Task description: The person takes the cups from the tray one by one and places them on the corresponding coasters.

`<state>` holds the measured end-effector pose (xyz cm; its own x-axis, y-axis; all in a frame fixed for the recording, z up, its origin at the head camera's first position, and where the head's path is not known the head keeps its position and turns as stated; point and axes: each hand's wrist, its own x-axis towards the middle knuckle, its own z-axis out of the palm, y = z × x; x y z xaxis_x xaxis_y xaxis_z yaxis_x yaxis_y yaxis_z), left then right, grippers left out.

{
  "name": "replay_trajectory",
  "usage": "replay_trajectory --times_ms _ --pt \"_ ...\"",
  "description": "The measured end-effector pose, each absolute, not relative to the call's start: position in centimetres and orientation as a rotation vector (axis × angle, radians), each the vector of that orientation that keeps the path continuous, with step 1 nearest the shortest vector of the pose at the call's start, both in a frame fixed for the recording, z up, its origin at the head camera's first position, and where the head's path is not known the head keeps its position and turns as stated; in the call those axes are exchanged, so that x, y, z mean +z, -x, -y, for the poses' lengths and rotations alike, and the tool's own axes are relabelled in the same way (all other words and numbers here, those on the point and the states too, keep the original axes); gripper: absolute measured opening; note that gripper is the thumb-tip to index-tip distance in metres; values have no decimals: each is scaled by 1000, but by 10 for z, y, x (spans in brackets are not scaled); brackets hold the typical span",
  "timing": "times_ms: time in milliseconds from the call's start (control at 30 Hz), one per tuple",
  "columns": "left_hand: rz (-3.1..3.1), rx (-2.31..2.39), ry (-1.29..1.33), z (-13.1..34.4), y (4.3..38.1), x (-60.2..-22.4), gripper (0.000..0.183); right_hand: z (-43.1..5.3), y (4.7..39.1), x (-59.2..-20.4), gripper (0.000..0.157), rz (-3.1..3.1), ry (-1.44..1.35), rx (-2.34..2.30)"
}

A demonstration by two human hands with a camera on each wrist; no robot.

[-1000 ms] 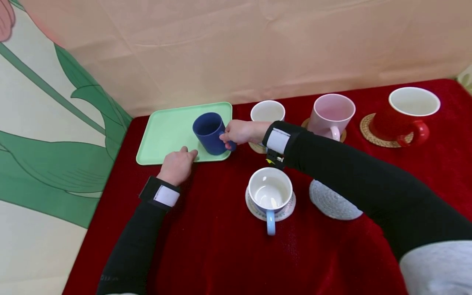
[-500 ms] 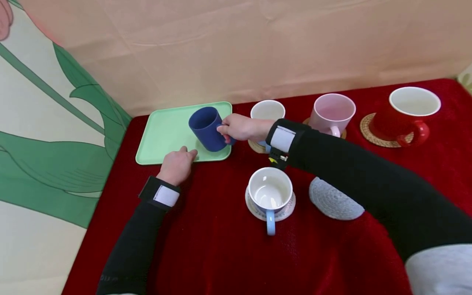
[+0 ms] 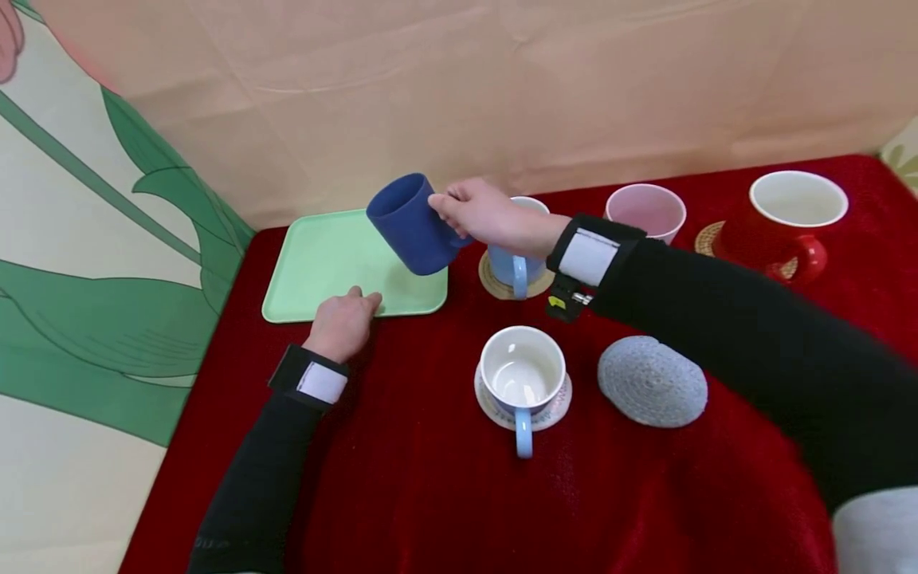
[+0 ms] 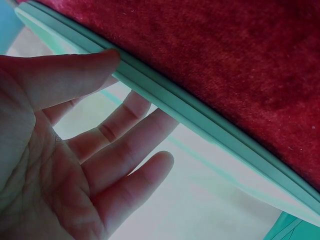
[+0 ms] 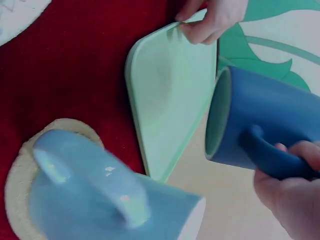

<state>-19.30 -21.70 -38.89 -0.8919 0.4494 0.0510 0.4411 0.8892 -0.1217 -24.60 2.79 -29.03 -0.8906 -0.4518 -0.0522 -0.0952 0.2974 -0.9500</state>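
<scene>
By its handle, my right hand (image 3: 498, 215) grips a dark blue mug (image 3: 416, 231), raised above the right part of a pale green tray (image 3: 315, 255) and tilted to the left. The right wrist view shows fingers and thumb around the handle of this mug (image 5: 270, 115). My left hand (image 3: 339, 327) is at the tray's near edge. In the left wrist view its thumb (image 4: 95, 65) lies against the outer rim while its fingers reach past the edge, pinching the tray (image 4: 200, 122).
A light blue mug (image 3: 500, 267) on a woven coaster stands just below my right hand. To its right are a pink mug (image 3: 645, 209) and a red mug (image 3: 760, 235). Nearer are a white-lined mug (image 3: 523, 371) on a coaster and a bare grey coaster (image 3: 653, 383).
My right hand has lifted the dark blue mug off the tray, up and slightly right, tilting it more. The left hand keeps its place at the tray's edge.
</scene>
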Motion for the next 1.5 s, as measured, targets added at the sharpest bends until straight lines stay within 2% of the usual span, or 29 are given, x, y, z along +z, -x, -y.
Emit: replay_trajectory --times_ms 300,967,1233,1500 --pt "2983 156 722 216 192 -389 10 -62 235 -294 46 -2103 366 -2062" --pt "3000 170 702 218 193 -391 8 -124 196 -270 46 -1830 375 -2643" --pt "2981 162 703 216 194 -391 7 -169 170 -275 43 -1709 436 -2765" --pt "2994 170 695 218 196 -391 9 -200 135 -302 40 -1698 395 -2782"
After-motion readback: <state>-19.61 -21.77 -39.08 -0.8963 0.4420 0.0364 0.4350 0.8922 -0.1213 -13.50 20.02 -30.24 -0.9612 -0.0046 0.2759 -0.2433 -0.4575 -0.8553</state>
